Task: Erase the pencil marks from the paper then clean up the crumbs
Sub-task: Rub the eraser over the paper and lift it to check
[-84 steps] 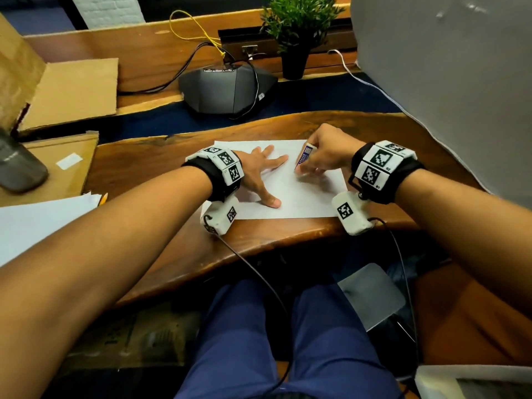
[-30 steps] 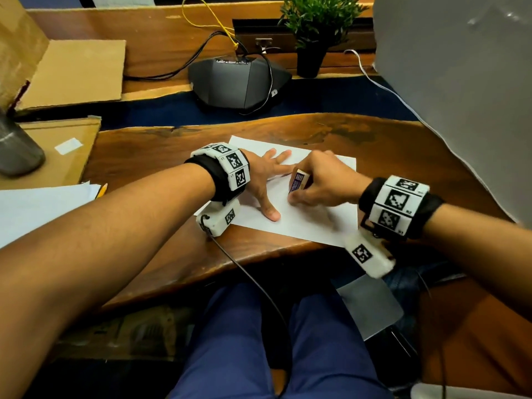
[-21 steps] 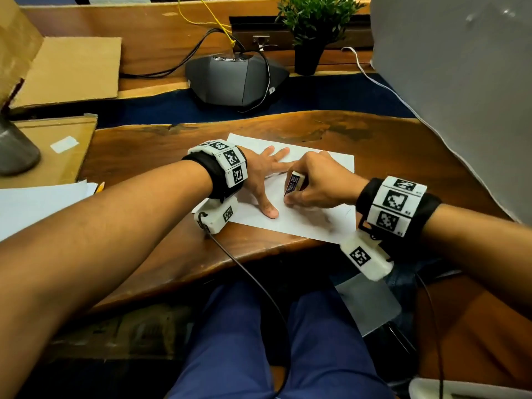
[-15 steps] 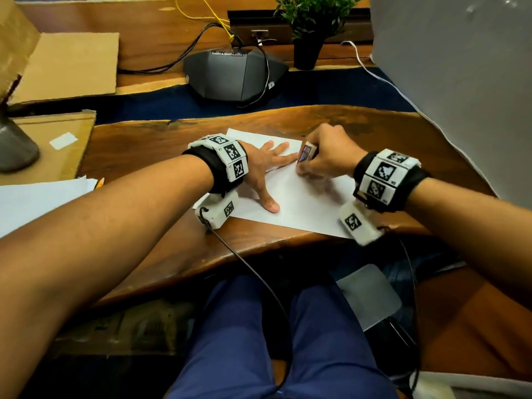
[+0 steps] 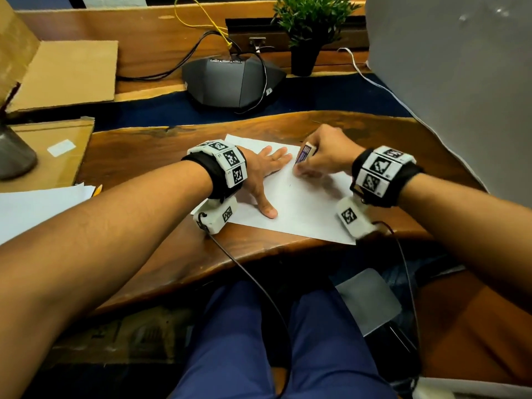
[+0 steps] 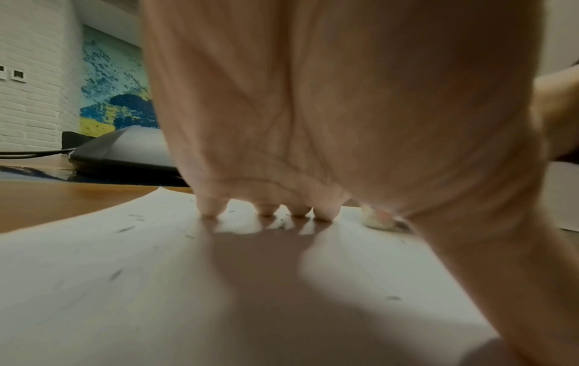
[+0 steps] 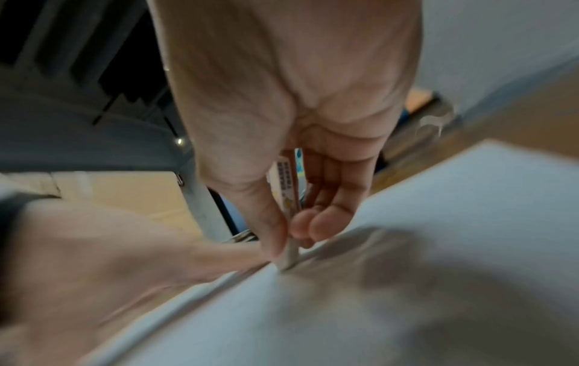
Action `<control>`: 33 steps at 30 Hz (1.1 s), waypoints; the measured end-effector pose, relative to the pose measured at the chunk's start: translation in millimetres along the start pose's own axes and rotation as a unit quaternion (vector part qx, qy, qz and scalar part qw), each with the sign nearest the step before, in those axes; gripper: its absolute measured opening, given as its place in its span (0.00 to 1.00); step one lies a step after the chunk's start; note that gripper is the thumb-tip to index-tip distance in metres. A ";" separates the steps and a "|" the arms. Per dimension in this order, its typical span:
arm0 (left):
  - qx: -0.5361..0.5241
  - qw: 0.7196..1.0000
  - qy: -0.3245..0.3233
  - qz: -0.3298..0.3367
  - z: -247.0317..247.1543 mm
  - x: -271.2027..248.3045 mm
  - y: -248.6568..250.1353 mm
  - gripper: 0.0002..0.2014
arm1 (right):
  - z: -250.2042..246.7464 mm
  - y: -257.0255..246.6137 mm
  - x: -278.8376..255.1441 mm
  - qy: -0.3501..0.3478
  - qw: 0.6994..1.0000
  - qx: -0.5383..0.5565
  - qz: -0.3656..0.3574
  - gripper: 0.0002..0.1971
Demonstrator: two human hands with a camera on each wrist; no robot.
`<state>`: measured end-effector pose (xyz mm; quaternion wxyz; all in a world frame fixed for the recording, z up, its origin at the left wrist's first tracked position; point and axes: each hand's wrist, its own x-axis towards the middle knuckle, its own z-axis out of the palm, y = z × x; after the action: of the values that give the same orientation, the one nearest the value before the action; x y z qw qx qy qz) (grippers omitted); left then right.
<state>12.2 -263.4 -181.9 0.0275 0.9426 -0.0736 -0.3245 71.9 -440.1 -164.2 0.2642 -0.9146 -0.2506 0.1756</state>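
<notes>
A white sheet of paper [image 5: 305, 208] lies on the wooden desk [image 5: 138, 156]. My left hand [image 5: 263, 174] lies flat on the sheet's left part, fingers spread and pressing it down; its fingertips [image 6: 213, 210] touch the paper [image 6: 125, 284]. My right hand [image 5: 325, 156] pinches an eraser [image 5: 305, 153] in a printed sleeve, its tip on the paper just right of the left fingers. In the right wrist view the eraser [image 7: 289, 252] sits between thumb and fingers, its end against the sheet [image 7: 407, 284]. Small dark eraser crumbs [image 6: 125, 229] are scattered on the paper.
A grey conference speaker [image 5: 233, 79] with cables and a potted plant [image 5: 308, 30] stand behind the desk. Cardboard [image 5: 66, 70] lies at the far left, a stack of white sheets [image 5: 37, 205] at the left edge. A grey panel [image 5: 454, 82] rises on the right.
My right hand with the eraser rubbed back and forth: it went toward me onto the middle of the sheet, then away again to its far edge. The left hand stayed pressing the paper.
</notes>
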 end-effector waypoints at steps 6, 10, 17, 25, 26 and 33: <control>0.003 1.000 -0.001 -0.003 1.4 1.0 -4.6 0.75 | 19.9 -6.7 -17.2 -0.093 0.994 -0.025 -0.056 0.12; -0.002 1.000 0.004 -0.008 0.5 -2.0 0.3 0.75 | 4.7 0.7 6.5 0.004 1.000 0.024 -0.003 0.15; 0.004 1.000 0.004 -0.014 -2.5 -10.9 6.1 0.71 | 7.7 -4.1 3.9 -0.038 0.999 0.034 0.008 0.13; 0.001 1.000 0.003 -0.010 -1.6 -10.7 5.0 0.69 | 16.7 -6.6 2.1 -0.056 0.998 0.014 -0.013 0.14; 0.006 1.000 0.003 -0.015 -2.3 -11.3 6.8 0.69 | 11.6 -5.0 8.9 -0.023 0.999 0.029 0.006 0.15; 0.026 1.000 0.011 -0.008 0.7 1.3 -0.7 0.74 | -5.3 10.4 3.6 0.048 0.997 0.002 0.064 0.17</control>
<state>12.9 -262.9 -183.4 0.0013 0.9470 -0.0741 -0.3126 81.0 -447.9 -166.6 0.2663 -0.9356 -0.1782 0.1483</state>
